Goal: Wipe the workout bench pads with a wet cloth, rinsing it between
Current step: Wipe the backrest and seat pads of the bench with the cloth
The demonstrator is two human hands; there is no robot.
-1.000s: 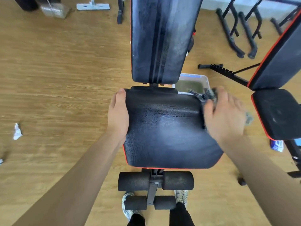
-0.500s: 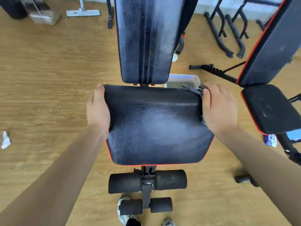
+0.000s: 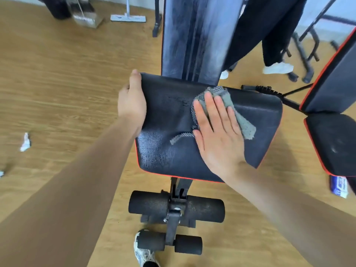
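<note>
The seat pad (image 3: 165, 151) is being wiped: the grey cloth (image 3: 244, 124) is pressed flat under the straight fingers (image 3: 210, 106) of the right hand (image 3: 219, 143), the pad's edge is gripped by the left hand (image 3: 132, 105), and a sweep across it is likely called for next.

The seat pad (image 3: 165, 114) sits in the middle, with the back pad (image 3: 194, 39) rising behind it and the foam rollers (image 3: 150, 205) in front of its near edge. The cloth (image 3: 245, 125) lies on the seat pad's right half, beneath the flat right hand (image 3: 217, 135). The left hand (image 3: 132, 105) holds the pad's left edge. A second bench (image 3: 331, 145) stands just beside it on the right. On the floor, a paper scrap (image 3: 25, 142) lies well to the left and a mop head (image 3: 127, 17) lies far behind.
</note>
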